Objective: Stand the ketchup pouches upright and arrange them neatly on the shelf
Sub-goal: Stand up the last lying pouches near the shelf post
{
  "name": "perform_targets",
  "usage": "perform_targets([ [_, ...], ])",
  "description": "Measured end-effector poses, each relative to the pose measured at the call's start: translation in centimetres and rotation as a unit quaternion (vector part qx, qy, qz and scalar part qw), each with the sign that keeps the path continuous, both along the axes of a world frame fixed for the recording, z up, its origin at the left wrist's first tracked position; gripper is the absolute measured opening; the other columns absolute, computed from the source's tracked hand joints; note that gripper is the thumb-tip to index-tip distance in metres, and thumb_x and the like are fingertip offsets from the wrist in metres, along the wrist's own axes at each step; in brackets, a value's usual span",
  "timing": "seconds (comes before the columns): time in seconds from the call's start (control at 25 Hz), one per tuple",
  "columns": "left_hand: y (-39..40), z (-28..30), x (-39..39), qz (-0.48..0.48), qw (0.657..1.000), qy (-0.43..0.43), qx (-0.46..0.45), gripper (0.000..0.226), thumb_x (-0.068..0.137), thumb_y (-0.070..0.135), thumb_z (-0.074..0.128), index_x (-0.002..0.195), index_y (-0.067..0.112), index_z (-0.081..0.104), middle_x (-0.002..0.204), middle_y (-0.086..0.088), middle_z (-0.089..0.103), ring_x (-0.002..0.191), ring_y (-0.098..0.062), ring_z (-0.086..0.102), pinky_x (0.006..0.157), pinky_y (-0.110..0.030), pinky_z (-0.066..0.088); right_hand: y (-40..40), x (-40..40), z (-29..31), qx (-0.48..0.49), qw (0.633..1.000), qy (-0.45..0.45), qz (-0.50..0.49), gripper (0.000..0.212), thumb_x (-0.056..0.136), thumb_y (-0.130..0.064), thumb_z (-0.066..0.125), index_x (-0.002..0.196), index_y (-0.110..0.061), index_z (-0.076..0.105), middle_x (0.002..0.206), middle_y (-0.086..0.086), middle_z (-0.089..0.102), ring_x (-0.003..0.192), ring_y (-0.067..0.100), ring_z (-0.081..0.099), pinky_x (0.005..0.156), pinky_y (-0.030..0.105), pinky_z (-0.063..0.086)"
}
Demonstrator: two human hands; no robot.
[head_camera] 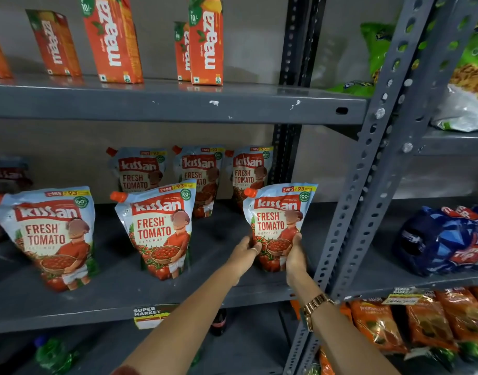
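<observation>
Several Kissan ketchup pouches stand upright on the grey middle shelf [124, 296]. In the front row are a left pouch [50, 234], a middle pouch [158, 226] and a right pouch [278, 217]. My left hand [244, 251] grips the right pouch's lower left edge and my right hand [296, 255] grips its lower right edge. Three more pouches stand in the back row, with the leftmost pouch [137, 169] against the wall. A dark pouch [5, 174] shows blurred at the far left.
Maaza juice cartons [205, 41] stand on the shelf above. A slotted grey upright [367, 185] rises just right of my hands. Beyond it lie a blue snack pack [443, 239], orange packets [421, 320] and green bags [375, 44]. A price label [148, 315] hangs on the shelf edge.
</observation>
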State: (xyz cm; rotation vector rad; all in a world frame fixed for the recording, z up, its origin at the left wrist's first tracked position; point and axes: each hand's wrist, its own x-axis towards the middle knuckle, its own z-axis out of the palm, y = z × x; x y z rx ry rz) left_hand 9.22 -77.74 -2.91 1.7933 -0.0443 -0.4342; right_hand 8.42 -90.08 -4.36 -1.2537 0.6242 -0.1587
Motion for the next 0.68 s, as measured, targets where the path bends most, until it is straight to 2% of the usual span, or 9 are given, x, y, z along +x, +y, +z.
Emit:
perform_targets([
  [0.08, 0.3, -0.4, 0.0, -0.018, 0.999, 0.017, 0.021, 0.053, 0.096, 0.036, 0.042, 0.146, 0.023, 0.028, 0.153, -0.001, 0.034, 0.143, -0.023, 0.027, 0.119, -0.045, 0.021, -0.3, -0.3, -0.2, -0.021, 0.999, -0.007, 0.031, 0.062, 0.095, -0.053, 0.02, 0.129, -0.013, 0.051, 0.132, 0.012, 0.058, 0.121, 0.028, 0.054, 0.101, 0.04, 0.042],
  [0.2, 0.9, -1.6, 0.1, -0.022, 0.998, 0.026, 0.052, 0.057, 0.094, 0.042, 0.042, 0.147, 0.031, 0.023, 0.156, 0.001, 0.028, 0.147, -0.027, 0.012, 0.121, -0.051, 0.013, -0.3, -0.9, 0.0, -0.043, 0.998, -0.02, 0.044, 0.058, 0.097, -0.049, 0.019, 0.129, -0.013, 0.051, 0.129, 0.009, 0.058, 0.121, 0.025, 0.052, 0.092, 0.033, 0.041],
  [0.28, 1.4, -1.8, -0.1, -0.026, 0.999, 0.018, 0.036, 0.057, 0.093, 0.04, 0.045, 0.146, 0.033, 0.024, 0.154, 0.001, 0.033, 0.147, -0.025, 0.016, 0.121, -0.05, 0.013, 0.1, -1.4, 0.3, -0.045, 0.997, -0.029, 0.061, 0.055, 0.098, -0.046, 0.02, 0.13, -0.013, 0.05, 0.129, 0.006, 0.056, 0.119, 0.021, 0.05, 0.091, 0.03, 0.037],
  [0.36, 1.9, -1.3, -0.9, -0.022, 1.0, 0.007, 0.014, 0.056, 0.095, 0.031, 0.047, 0.147, 0.027, 0.025, 0.151, -0.001, 0.038, 0.143, -0.022, 0.027, 0.121, -0.046, 0.015, 0.4, -1.6, 0.1, -0.056, 0.995, -0.026, 0.077, 0.055, 0.097, -0.047, 0.021, 0.131, -0.014, 0.048, 0.133, 0.002, 0.052, 0.116, 0.016, 0.048, 0.094, 0.029, 0.034],
  [0.44, 2.5, -1.2, -1.5, -0.016, 1.0, -0.001, 0.005, 0.056, 0.096, 0.024, 0.048, 0.147, 0.022, 0.026, 0.148, -0.004, 0.042, 0.14, -0.021, 0.034, 0.12, -0.043, 0.02, 0.6, -1.7, -0.4, -0.066, 0.994, -0.022, 0.082, 0.056, 0.096, -0.049, 0.024, 0.131, -0.013, 0.049, 0.138, 0.009, 0.052, 0.121, 0.02, 0.048, 0.096, 0.03, 0.033],
  [0.52, 3.0, -1.3, -1.8, -0.008, 1.0, -0.01, 0.004, 0.054, 0.096, 0.02, 0.048, 0.146, 0.022, 0.028, 0.147, -0.004, 0.043, 0.139, -0.02, 0.036, 0.12, -0.042, 0.021, 0.8, -1.8, -0.8, -0.083, 0.993, -0.017, 0.082, 0.057, 0.095, -0.049, 0.025, 0.13, -0.011, 0.05, 0.138, 0.012, 0.053, 0.127, 0.025, 0.047, 0.099, 0.031, 0.034],
  [0.68, 3.9, -1.7, -2.2, -0.016, 1.0, -0.015, -0.005, 0.055, 0.096, 0.017, 0.047, 0.147, 0.023, 0.026, 0.149, -0.005, 0.042, 0.14, -0.021, 0.034, 0.12, -0.043, 0.021, 1.2, -2.0, -1.3, -0.125, 0.987, -0.028, 0.094, 0.058, 0.095, -0.05, 0.025, 0.127, -0.01, 0.052, 0.135, 0.014, 0.055, 0.125, 0.026, 0.05, 0.103, 0.035, 0.036],
])
